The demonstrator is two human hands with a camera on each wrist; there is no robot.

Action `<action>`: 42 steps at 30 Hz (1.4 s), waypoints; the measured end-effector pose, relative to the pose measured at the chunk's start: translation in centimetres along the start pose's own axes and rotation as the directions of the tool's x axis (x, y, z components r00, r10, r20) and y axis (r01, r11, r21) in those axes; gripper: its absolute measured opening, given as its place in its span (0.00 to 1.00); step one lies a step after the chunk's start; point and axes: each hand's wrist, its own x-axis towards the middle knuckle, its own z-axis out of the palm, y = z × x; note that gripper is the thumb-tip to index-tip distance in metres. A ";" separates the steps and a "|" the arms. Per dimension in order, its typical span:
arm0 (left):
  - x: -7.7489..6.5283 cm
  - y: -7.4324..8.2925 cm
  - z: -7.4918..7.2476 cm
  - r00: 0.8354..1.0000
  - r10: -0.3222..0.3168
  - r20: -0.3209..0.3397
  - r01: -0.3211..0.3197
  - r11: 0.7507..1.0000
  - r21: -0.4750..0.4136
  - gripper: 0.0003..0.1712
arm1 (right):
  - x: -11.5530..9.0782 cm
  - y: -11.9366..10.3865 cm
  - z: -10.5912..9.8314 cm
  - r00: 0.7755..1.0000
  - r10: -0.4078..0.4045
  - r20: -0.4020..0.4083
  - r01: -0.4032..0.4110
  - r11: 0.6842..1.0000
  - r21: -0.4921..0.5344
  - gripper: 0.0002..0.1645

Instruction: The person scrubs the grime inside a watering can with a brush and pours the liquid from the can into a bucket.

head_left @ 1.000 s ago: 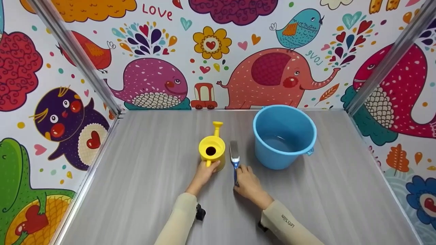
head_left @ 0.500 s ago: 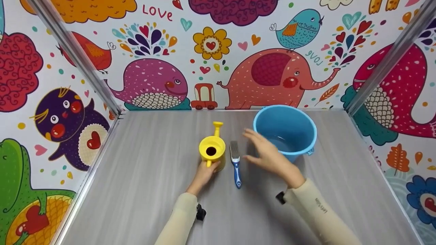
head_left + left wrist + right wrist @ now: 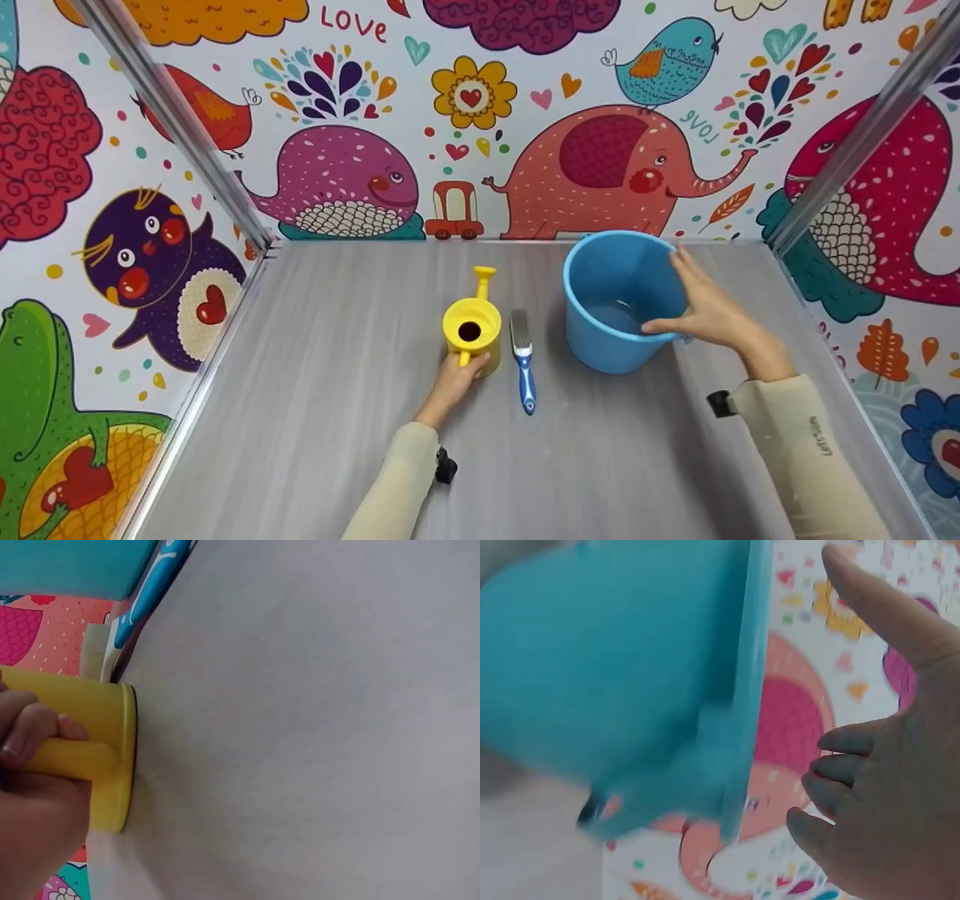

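My left hand (image 3: 452,379) grips the handle of a small yellow watering can (image 3: 472,315), which stands upright with its spout pointing to the far side. In the left wrist view its fingers (image 3: 34,727) curl round that handle. To the right of the can lies a blue-handled brush (image 3: 527,382) with a grey head, touched by neither hand. Beside it stands a light blue bucket (image 3: 607,349), upright. My right hand (image 3: 712,307) is over the bucket's right rim, thumb and fingers spread apart. The right wrist view shows this hand apart from the rim, holding nothing.
A grey table (image 3: 315,405) carries all the things. Printed wall panels close in the back and sides, with metal posts (image 3: 855,135) at the far corners. The bucket stands near the back wall.
My right hand has let go of the brush's handle and moved right, past the front of the bucket to its right rim. My left hand stays on the watering can.
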 end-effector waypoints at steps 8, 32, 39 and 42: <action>-0.2 0.2 0.0 1.000 -0.019 -0.006 0.019 1.000 -0.015 0.13 | -0.8 3.1 -0.2 0.999 0.039 0.031 -0.040 0.998 0.049 0.79; 1.4 -2.8 0.3 0.999 -0.018 -0.042 0.017 1.000 -0.010 0.12 | -1.7 1.4 1.1 0.993 0.112 0.027 -0.113 0.992 0.051 0.80; -0.3 -0.1 0.2 0.999 -0.018 -0.030 0.017 0.999 -0.028 0.07 | -1.5 1.3 1.1 0.993 0.116 0.032 -0.118 0.992 0.050 0.81; -0.1 -0.3 0.2 0.999 0.007 -0.039 -0.009 0.999 -0.032 0.13 | -1.5 1.3 1.1 0.992 0.122 0.037 -0.124 0.991 0.045 0.81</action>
